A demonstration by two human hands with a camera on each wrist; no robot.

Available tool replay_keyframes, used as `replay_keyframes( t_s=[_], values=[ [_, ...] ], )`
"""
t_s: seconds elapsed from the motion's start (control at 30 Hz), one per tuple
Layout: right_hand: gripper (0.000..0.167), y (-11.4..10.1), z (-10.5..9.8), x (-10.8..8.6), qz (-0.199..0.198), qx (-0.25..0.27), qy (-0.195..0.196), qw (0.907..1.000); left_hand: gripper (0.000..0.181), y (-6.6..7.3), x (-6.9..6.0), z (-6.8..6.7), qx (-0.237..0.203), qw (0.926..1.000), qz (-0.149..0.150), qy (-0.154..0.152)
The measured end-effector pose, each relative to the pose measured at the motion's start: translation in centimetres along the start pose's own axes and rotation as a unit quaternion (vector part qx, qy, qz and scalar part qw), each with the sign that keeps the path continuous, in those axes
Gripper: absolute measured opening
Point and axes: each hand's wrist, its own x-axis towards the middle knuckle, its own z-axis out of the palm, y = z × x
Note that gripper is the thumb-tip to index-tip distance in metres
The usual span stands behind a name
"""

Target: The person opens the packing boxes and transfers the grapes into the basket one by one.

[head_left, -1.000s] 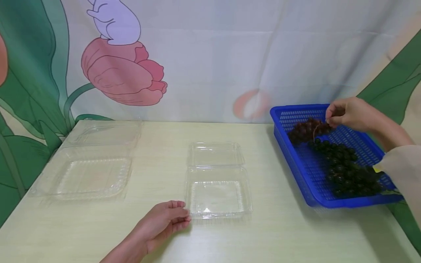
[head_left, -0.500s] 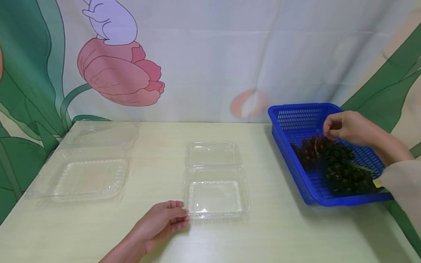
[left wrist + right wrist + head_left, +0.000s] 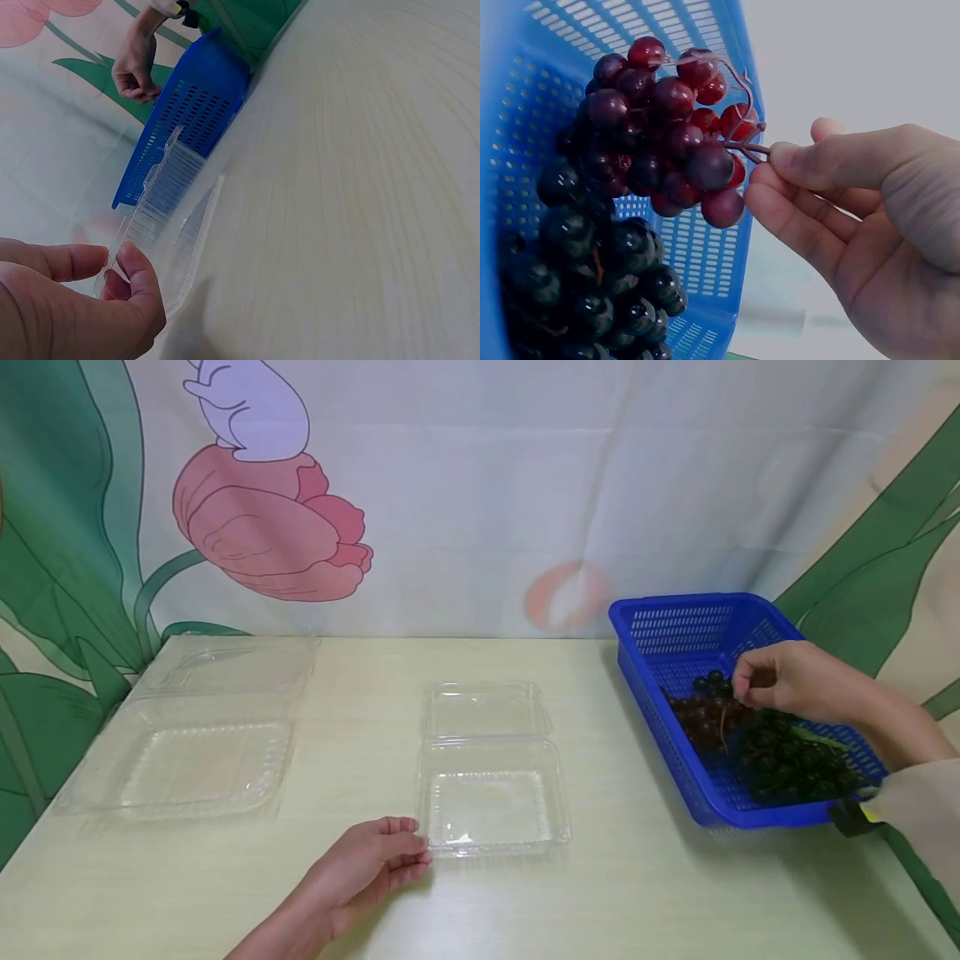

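Observation:
My right hand [image 3: 798, 685] is over the blue basket [image 3: 660, 760] and pinches the thin stem of a bunch of red grapes [image 3: 667, 112] between thumb and fingers. The red grapes [image 3: 705, 720] hang low inside the basket, partly behind the fingers in the head view. Beside them lie dark, nearly black grapes [image 3: 592, 300]. On the table, my left hand [image 3: 375, 860] pinches the near left corner of a small clear plastic clamshell box [image 3: 491, 810]. That box stands with its lid [image 3: 487, 710] folded back. Thumb and fingertips meet at its rim in the left wrist view.
A larger clear clamshell box [image 3: 202, 760] lies unfolded on the left of the pale table [image 3: 360, 718]. Behind the table hangs a printed cloth [image 3: 465, 510] with a rabbit and flowers. The basket stands near the table's right edge.
My right hand has come nearer and lower in the head view, drawing the red grapes along. Several dark grapes now show behind them. The left hand stays at the small box.

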Motion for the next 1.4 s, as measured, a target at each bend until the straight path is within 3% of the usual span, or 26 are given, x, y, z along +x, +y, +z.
replay_keyframes(
  t_s=[0.43, 1.4],
  values=[
    [0.034, -0.7, 2.2, -2.2, -0.051, -0.034, -0.001, 0.9981, 0.032, 0.1, 0.0, 0.0, 0.006, 1.0000, -0.003, 0.000],
    [0.037, 0.2, 6.2, -4.2, -0.056, -0.013, -0.032, 0.9978, 0.028, 0.0, 0.2, 0.0, 0.002, 1.0000, 0.001, -0.002]
  ],
)
